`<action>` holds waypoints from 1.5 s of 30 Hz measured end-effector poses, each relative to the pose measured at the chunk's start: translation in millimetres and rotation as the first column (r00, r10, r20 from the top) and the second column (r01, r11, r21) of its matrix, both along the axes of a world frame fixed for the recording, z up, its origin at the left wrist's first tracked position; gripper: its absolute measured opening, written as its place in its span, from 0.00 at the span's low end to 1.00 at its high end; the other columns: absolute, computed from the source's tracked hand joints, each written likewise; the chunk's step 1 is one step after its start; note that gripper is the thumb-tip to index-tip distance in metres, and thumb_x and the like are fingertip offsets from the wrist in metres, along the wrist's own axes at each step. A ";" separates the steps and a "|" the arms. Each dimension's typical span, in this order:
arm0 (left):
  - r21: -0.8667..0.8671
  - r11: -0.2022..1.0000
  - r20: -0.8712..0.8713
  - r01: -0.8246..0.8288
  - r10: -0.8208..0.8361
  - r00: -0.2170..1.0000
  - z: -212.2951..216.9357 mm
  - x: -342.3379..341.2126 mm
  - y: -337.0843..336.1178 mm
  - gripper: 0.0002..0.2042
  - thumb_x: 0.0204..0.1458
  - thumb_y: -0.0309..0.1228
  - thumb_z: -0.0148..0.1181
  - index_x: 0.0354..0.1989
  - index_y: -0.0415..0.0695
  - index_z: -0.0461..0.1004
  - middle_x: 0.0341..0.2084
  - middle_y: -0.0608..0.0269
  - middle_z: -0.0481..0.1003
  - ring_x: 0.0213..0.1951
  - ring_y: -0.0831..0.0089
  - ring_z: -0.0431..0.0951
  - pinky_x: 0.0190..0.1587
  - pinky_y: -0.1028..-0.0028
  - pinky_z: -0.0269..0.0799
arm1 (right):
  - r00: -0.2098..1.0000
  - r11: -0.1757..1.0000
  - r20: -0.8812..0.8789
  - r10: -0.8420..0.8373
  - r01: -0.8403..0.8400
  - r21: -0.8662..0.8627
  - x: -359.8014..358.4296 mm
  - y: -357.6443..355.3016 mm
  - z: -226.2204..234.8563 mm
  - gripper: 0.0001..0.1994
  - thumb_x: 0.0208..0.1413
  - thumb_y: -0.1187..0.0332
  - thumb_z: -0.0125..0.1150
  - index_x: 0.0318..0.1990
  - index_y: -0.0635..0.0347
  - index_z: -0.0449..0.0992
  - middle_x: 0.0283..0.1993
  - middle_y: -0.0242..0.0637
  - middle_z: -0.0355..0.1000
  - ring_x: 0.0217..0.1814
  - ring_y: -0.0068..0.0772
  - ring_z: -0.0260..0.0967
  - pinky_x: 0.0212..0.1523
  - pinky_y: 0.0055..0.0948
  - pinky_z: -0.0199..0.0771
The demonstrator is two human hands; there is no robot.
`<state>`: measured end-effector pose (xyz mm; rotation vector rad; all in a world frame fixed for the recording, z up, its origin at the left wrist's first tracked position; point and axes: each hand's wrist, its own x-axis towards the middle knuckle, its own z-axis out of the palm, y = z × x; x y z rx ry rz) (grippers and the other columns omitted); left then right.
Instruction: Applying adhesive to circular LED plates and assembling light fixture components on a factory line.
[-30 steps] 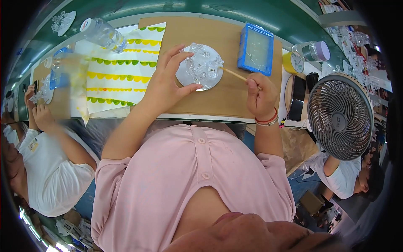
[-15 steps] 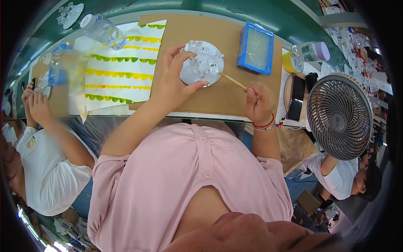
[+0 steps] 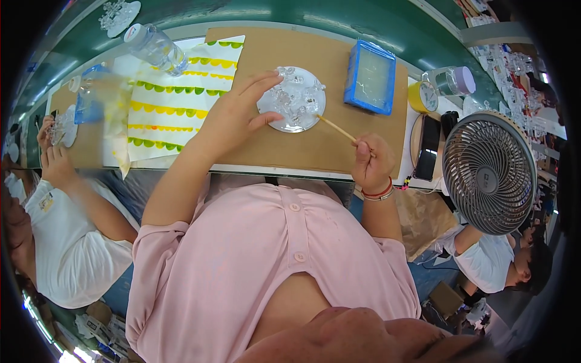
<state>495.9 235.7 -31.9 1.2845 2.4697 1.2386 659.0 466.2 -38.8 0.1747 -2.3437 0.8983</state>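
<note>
A round white disc (image 3: 295, 124) lies on the brown board, with several small clear pieces (image 3: 296, 97) scattered over its top. My left hand (image 3: 239, 112) reaches in from the left with thumb and fingers spread at the disc's left edge; it grips nothing, and I cannot tell whether the fingertips touch the rim. In my right hand (image 3: 373, 162) is a thin wooden stick (image 3: 339, 128), pinched near its end. The stick's tip points at the disc's right edge, close to the clear pieces.
Beyond the brown board (image 3: 272, 51) stand a blue-rimmed tray (image 3: 370, 78), a yellow roll of tape (image 3: 423, 97) and a bottle (image 3: 156, 49). A phone (image 3: 428, 148) and a fan (image 3: 489, 172) are at right. At left lie scalloped paper strips (image 3: 169, 109); a co-worker's hand (image 3: 59, 166) holds another disc.
My left hand has drawn back from over the disc to its left edge, its fingers wider apart. The view has shifted slightly. The co-worker at left now has a disc of clear pieces in hand.
</note>
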 end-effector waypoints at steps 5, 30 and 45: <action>0.029 0.998 -0.115 -0.064 0.067 0.991 -4.5 3.5 0.2 0.21 0.44 0.28 0.68 0.49 0.46 0.73 0.46 0.61 0.75 0.45 0.61 0.77 0.42 0.71 0.75 | 0.999 0.998 0.011 0.053 -0.052 -0.042 8.0 -7.6 -2.0 0.04 0.56 0.76 0.54 0.29 0.63 0.68 0.24 0.42 0.68 0.21 0.42 0.66 0.23 0.31 0.65; 0.214 0.975 -0.234 -0.065 0.115 0.965 -18.3 30.4 9.7 0.12 0.41 0.26 0.70 0.35 0.43 0.75 0.30 0.60 0.77 0.27 0.65 0.78 0.26 0.72 0.73 | 0.995 0.994 0.001 0.104 -0.104 0.045 6.2 -23.9 -0.1 0.02 0.52 0.79 0.55 0.32 0.63 0.69 0.25 0.42 0.69 0.23 0.43 0.67 0.22 0.33 0.67; 0.204 0.978 -0.255 -0.044 0.097 0.962 -21.2 45.5 24.0 0.10 0.43 0.26 0.70 0.32 0.42 0.75 0.26 0.63 0.76 0.21 0.71 0.75 0.22 0.75 0.70 | 0.982 0.981 -0.006 0.187 -0.187 0.049 13.1 -33.6 1.7 0.03 0.51 0.79 0.54 0.32 0.63 0.67 0.25 0.42 0.69 0.22 0.42 0.68 0.22 0.33 0.67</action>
